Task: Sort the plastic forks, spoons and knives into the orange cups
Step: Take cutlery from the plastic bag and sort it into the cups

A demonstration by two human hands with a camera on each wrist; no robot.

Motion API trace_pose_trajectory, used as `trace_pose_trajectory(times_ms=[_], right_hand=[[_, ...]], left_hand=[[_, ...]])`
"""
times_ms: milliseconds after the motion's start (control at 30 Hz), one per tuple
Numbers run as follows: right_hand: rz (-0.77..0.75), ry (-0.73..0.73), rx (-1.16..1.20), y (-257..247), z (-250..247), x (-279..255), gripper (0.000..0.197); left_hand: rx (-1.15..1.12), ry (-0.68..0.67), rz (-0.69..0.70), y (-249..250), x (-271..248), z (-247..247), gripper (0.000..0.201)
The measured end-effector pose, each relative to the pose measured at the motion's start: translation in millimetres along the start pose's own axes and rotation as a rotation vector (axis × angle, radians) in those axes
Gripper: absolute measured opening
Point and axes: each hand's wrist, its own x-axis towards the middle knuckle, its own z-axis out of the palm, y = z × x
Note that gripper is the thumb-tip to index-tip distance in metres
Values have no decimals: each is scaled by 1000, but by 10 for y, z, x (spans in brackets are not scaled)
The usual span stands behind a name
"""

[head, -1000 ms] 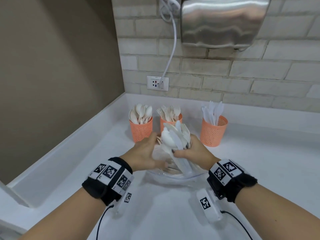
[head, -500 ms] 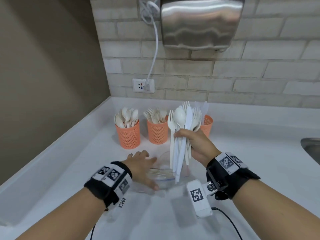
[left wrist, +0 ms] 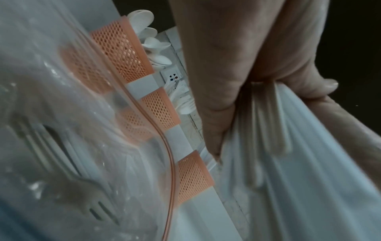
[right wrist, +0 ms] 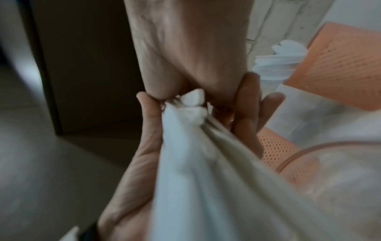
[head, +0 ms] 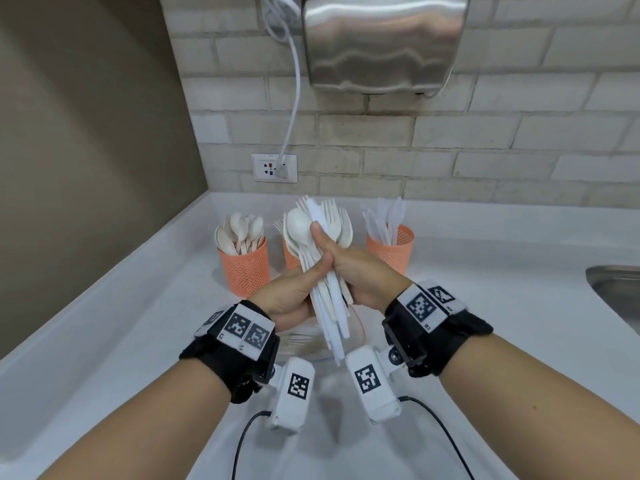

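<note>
Got both hands — left hand (head: pixel 291 299) and right hand (head: pixel 360 271) — clamped round a mixed cutlery bunch (head: pixel 323 258) held upright over the bowl (head: pixel 346 341) in front of the cups (head: pixel 244 268) — light, slick, springy stuff, so I'd pinch each handle mid-shaft.

Left hand (head: pixel 291 292) and right hand (head: pixel 363 275) gripping cutlery bundle (head: pixel 323 258), three orange cups (head: pixel 244 268) behind

Matt white plastic cutlery (head: pixel 325 271), orange plastic mesh cups (head: pixel 244 268), brushed-metal dryer (head: pixel 381 43)
</note>
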Motion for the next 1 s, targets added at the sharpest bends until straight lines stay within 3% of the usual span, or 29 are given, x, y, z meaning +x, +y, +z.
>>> trace_pose_trajectory(times_ms=[167,333,400,467,533,700,800,867,1000], right_hand=[[37,-2,-344,-102,-49,-11,70],[165,-130,-358,-102,-55,11,58],[135,-76,-225,-51,-55,28,58],[49,71,-97,-5,-51,15,50],[-75,168,-107,61,-65,6,41],[-161,3,-290,140,-85,-34,20],[-150,-93,-329,104,-137,-71,32],[-119,-137,-448,88,-167,-114,28],[-123,22,-626,90,-199,-153,29]], left_hand=[[-101,92,11,20,-15,-54,56],[-244,79,-24,-12,-25,-49,18],[-237,86,-16,27,-35,-9,24],[-234,123,28,61,-13,-13,41],[-268,172,72,91,10,-44,46],[-297,265,87,70,82,-164,26],[-302,330,98,70,100,-183,8],[-312,387,97,66,114,-217,10],[-344,509,114,62,185,-304,10]])
